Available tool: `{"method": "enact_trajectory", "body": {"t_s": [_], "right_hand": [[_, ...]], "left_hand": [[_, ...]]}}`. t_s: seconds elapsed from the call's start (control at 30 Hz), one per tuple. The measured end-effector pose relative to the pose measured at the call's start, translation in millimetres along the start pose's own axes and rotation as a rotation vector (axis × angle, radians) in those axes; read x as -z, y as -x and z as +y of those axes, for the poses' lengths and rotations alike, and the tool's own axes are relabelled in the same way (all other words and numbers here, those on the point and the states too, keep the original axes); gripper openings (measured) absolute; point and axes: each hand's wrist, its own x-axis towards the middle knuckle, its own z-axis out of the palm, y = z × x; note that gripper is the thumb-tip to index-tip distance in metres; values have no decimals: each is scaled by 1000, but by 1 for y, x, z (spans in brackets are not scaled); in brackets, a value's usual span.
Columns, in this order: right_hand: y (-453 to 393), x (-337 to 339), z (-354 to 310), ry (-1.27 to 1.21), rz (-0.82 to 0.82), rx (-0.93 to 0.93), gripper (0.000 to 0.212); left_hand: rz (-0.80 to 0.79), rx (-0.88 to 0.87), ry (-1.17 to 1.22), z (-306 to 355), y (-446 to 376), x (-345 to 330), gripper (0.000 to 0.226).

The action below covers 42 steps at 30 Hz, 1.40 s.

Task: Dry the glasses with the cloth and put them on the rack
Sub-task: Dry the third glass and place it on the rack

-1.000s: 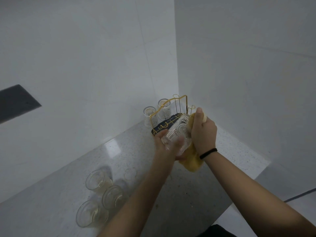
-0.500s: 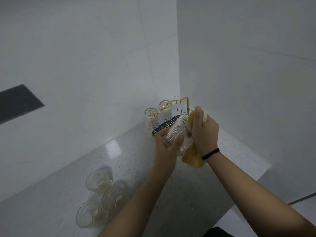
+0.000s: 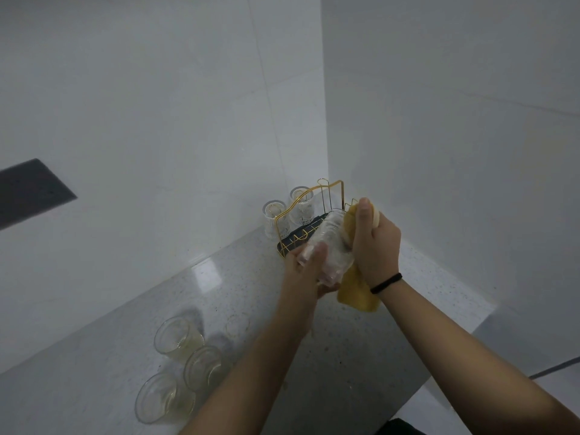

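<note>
So you've got the ribbed glass up in the air over the speckled counter, tilted with its base pointing up toward the rack. Your left hand has its fingers curled around the lower end of the glass, and your right hand is pinching the yellow cloth against the glass's side, thumb sticking straight up, with the rest of the cloth hanging below your wrist. Two glasses sit upside down on the rack in the corner. Three more glasses stand clustered on the counter, near your left forearm.
</note>
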Motion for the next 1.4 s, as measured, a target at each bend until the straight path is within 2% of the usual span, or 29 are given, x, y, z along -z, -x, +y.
{"method": "enact_trajectory", "body": {"t_s": [0.07,0.13,0.2,0.3,0.37,0.43,0.53,0.57,0.63,0.7,0.8,0.97,1.07,1.23,1.4], "right_hand": [[-1,2,2,-53,-11,35,52],[-3,1,4,-67,-12,31,51],[-5,-3,7,-32,21,-27,52],[-12,-6,11,34,32,-83,50],[-15,-7,12,33,14,-77,49],[-16,-6,11,11,12,-18,49],[-19,-4,12,-40,-4,56,50],[-21,-4,14,-63,-7,62,47],[-26,-5,21,-79,11,46,45],[-32,-5,31,-70,45,-16,50],[-49,-4,44,-77,72,-109,44],[-76,-11,49,-72,55,-153,43],[-93,-19,52,-71,36,-176,43],[-115,-30,64,-89,17,-247,43],[-127,-39,83,-108,22,-301,42]], "left_hand": [[-110,296,340,7,-2,4,63],[-176,371,380,6,-7,7,65],[-109,222,215,0,-10,2,67],[37,-110,-221,-9,-11,-8,79],[54,-154,-236,-11,-13,-9,80],[-10,-43,-20,-5,-17,-6,76],[-101,227,300,6,-24,-4,54],[-105,299,345,7,-29,-2,54],[-96,334,327,12,-38,1,51],[-50,275,217,17,-47,3,40],[60,186,1,30,-66,4,29],[171,49,-230,50,-114,7,69],[221,2,-310,61,-149,7,79],[238,-138,-415,75,-203,-3,60],[260,-273,-636,80,-270,-13,56]]}}
